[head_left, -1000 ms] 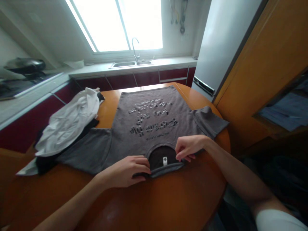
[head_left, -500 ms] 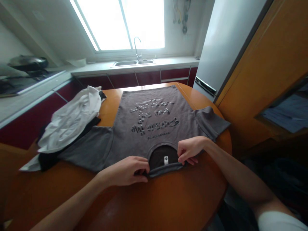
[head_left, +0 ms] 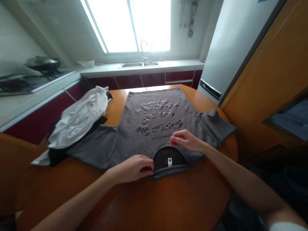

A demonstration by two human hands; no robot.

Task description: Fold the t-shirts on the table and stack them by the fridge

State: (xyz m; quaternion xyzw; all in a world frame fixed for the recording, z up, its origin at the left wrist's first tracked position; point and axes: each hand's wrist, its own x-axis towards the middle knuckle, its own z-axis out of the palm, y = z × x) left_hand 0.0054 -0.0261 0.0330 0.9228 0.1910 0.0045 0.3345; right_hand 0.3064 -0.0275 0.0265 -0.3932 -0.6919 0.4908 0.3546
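Note:
A grey T-shirt (head_left: 130,138) lies spread flat, its printed lettering upside down to me and its neck opening nearest me. A small white label (head_left: 169,162) shows inside the neck. My left hand (head_left: 137,168) is closed, thumb and fingers pinching the left side of the collar (head_left: 169,171). My right hand (head_left: 186,140) is over the front neckline with its fingers loosely bent and nothing seen in them; whether the fingertips touch the cloth I cannot tell.
A white garment (head_left: 81,115) lies heaped over black cloth (head_left: 92,125) at the left, beside the shirt's sleeve. The round-edged wooden table (head_left: 154,205) carries everything. Beyond it are a sink (head_left: 132,65), a pan (head_left: 43,63) on a stove, and a fridge (head_left: 233,41).
My right hand has let go of the collar's right side and moved up and left to the front neckline. My left hand stays at the collar. The view has shifted slightly left.

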